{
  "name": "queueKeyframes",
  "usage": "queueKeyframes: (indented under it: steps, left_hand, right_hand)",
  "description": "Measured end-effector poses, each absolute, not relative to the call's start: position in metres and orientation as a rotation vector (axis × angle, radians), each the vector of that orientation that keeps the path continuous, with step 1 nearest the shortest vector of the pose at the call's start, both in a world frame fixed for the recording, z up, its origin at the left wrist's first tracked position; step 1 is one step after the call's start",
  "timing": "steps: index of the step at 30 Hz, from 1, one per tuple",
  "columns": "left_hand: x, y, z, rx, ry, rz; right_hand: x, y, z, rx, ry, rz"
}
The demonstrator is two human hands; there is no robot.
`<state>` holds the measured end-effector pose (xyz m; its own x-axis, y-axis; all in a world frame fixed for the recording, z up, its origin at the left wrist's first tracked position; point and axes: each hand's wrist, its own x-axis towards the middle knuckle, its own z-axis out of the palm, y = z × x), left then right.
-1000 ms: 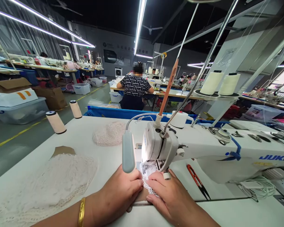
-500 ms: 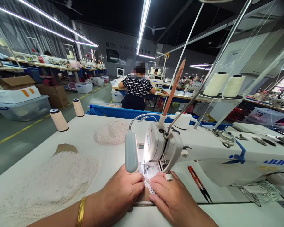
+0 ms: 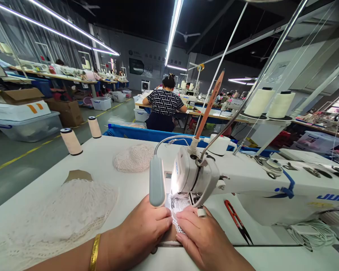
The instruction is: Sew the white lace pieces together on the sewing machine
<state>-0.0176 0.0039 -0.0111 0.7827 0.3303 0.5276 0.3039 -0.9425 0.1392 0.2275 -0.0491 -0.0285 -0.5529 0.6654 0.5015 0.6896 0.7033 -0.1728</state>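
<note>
A strip of white lace [image 3: 177, 214] lies under the presser foot of a white JUKI sewing machine [image 3: 186, 171], lit brightly near the needle. My left hand [image 3: 144, 230] is closed at the lace's left edge, its thumb and curled forefinger pinched together. From the right, my right hand [image 3: 200, 231] grips the lace with fingers bent close to the foot. A brown piece [image 3: 168, 237] shows between the hands, under the lace. The needle tip is hidden by glare and the machine's parts.
A grey lamp [image 3: 157, 182] hangs just above my left hand. Red thread snips [image 3: 237, 220] lie right of my right hand. White lace piles [image 3: 70, 207] and thread cones [image 3: 71, 142] stand leftward. Cream spools [image 3: 259, 102] sit behind the machine. A person [image 3: 165, 101] sits ahead.
The view has shifted slightly. My right hand sits a touch further left, nearer my left hand; both keep their hold on the lace by the presser foot.
</note>
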Motion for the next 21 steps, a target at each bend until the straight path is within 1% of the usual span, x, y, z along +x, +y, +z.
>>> queueKeyframes:
  steps: [14,21]
  left_hand:
    - [-0.008,0.012,0.007,2.883,0.589,1.056]
    - [-0.017,0.016,-0.010,2.799,0.722,0.888]
  right_hand:
    - [0.227,-0.046,-0.027,-1.224,-2.386,-0.146]
    - [0.228,-0.043,-0.027,-1.248,-2.363,-0.084]
